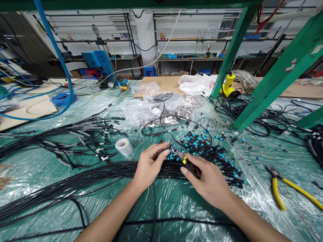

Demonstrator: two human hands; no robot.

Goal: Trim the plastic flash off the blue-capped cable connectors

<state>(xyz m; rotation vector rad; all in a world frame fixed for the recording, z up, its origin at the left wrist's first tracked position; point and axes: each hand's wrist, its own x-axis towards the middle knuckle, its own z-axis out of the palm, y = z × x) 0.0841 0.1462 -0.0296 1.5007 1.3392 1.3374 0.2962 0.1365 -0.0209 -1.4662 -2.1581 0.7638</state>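
My left hand (150,165) pinches a black cable (161,152) near its end, over the middle of the table. In my right hand (209,179) are black-and-yellow pliers (185,160), their jaws at the cable end by my left fingertips. Whether the jaws touch the cable is hard to tell. Beneath both hands runs a thick bundle of black cables (101,176), whose blue-tipped ends fan out to the right. Just beyond the pliers lies a heap of small blue and black pieces (196,141).
A roll of clear film (123,147) stands left of my hands. Yellow-handled cutters (277,186) lie open at the right. More cables (83,134) spread on the left. Behind are plastic bags of metal parts (164,111). A green post (275,67) slants down at the right.
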